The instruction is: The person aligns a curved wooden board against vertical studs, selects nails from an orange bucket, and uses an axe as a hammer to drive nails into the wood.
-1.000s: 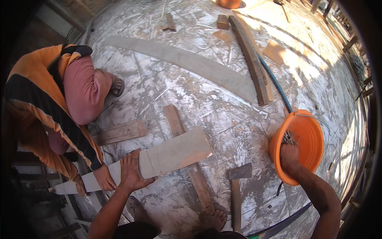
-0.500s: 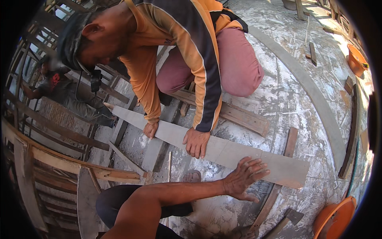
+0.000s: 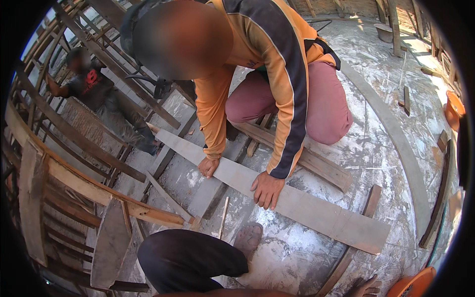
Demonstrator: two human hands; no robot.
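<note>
My left hand [image 3: 367, 287] shows only in part at the lower right edge, its fingers apart. Its forearm runs along the bottom edge; whatever lies beneath the palm is hidden. Nearest to this hand are an orange bucket [image 3: 411, 283] and a narrow wooden batten [image 3: 338, 271]. My right hand is out of view. Ahead lies a long grey plank [image 3: 316, 210], slanting across the floor and resting over the batten. A co-worker in an orange and dark top crouches behind it, with one hand [image 3: 209, 167] and the other hand [image 3: 267, 190] pressed on the plank.
A curved wooden frame [image 3: 99, 190] stands at the left, with another person [image 3: 101, 91] behind it. A thick board [image 3: 307, 163] lies beside the co-worker's knees. My sandalled foot [image 3: 248, 238] is near the plank. A curved plank [image 3: 396, 133] lies at the right.
My left hand has drawn back from above the plank's right end to the lower edge. The view has shifted, and the axe by the bucket is out of sight. The co-worker's hands stay on the plank.
</note>
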